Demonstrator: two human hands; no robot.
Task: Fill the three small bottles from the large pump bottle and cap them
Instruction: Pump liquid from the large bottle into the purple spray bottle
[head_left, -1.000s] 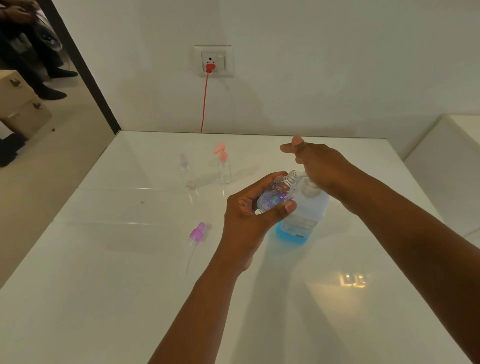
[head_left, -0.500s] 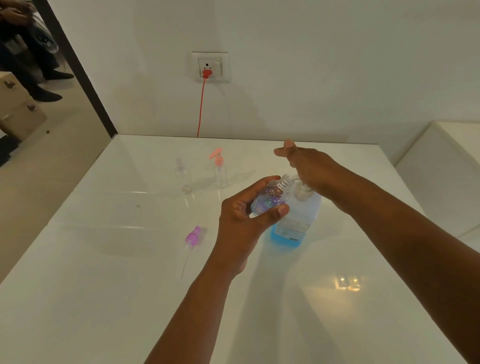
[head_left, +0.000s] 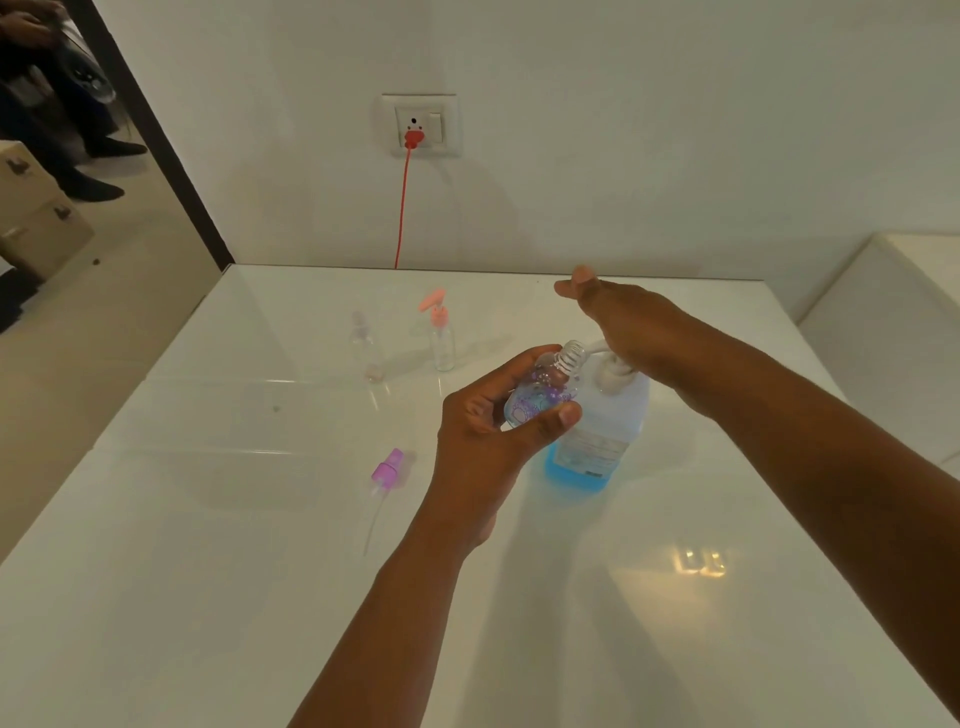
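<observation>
Under the white pump spout (head_left: 597, 345), tilted with its threaded open neck at the nozzle tip: small clear bottle with purple print (head_left: 540, 397), wrapped by thumb and curled fingers of the left hand (head_left: 488, 431), held off the glossy white table (head_left: 208, 597). Compared with half a second ago, almost nothing different in the grip or the bottle's lean; neck a shade closer under the spout, right palm just as flat on the pump. Probably mid-fill on this bottle, pumping stroke under way or about to repeat; liquid level inside hard to read through the print. Touching it on the far side, large translucent pump bottle with a low layer of blue liquid (head_left: 592, 457), standing upright. Pressing on its pump head, right hand (head_left: 634, 332), fingers extended rather than closed round anything. Just left of the holding wrist, lying flat, pink-purple spray cap with its thin dip tube (head_left: 387, 473), presumably this bottle's own, not yet on. Farther back, well apart from the hands, small clear bottle with a pale cap (head_left: 363, 345) and small clear bottle with a salmon pump top (head_left: 441, 338), both upright.
</observation>
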